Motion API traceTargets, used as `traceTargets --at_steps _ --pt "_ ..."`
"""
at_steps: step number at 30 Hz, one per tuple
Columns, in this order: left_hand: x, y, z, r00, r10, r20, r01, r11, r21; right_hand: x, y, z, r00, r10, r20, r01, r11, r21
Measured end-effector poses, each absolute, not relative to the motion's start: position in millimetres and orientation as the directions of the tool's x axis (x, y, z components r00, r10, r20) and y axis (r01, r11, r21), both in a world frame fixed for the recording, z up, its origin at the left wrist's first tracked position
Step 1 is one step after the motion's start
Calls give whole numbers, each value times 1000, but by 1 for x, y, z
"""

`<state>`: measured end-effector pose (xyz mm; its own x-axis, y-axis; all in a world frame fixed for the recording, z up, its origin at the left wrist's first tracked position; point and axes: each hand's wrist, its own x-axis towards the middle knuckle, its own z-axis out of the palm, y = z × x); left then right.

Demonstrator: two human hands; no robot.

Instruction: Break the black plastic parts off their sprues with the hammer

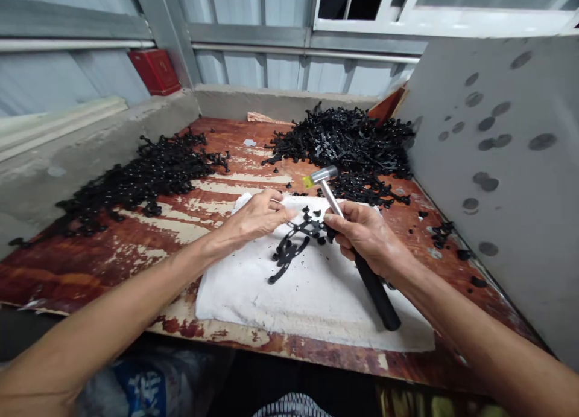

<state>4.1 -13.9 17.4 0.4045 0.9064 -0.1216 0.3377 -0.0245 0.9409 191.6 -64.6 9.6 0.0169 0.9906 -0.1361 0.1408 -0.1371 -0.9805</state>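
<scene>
My right hand (368, 236) is closed round a small hammer (326, 181) with a steel head, a yellow tip and a black grip; its fingertips also pinch the right end of a black plastic moulded frame (294, 245). My left hand (257, 215) pinches the frame's left end, fingers pressed together. The frame lies on a white cloth (312, 296) spread over a worn red wooden board (136, 248). Small black bits lie scattered on the cloth around the frame.
Two heaps of black plastic parts lie on the board, one at the left (136, 178) and one at the back right (348, 145). A grey spotted panel (506, 163) walls the right side. A red box (155, 72) sits on the left ledge.
</scene>
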Motion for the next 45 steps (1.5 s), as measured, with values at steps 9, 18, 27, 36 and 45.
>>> traceTargets --at_steps 9,18,27,36,45 --pt "21 -10 15 508 765 -396 31 443 896 174 -64 8 35 987 -157 -18 -156 -988" --pt "34 9 12 357 858 -369 135 344 929 182 -76 -1 164 979 -118 -52 -111 -992" --pt "39 43 4 313 816 -486 185 449 874 180 -143 -18 111 941 -321 -382 -257 -887" --pt "42 48 0 260 834 -487 207 445 871 185 -147 -24 88 947 -310 -468 -236 -852" --pt "43 52 -2 278 830 -484 225 434 872 186 -147 -26 83 945 -316 -470 -243 -849"
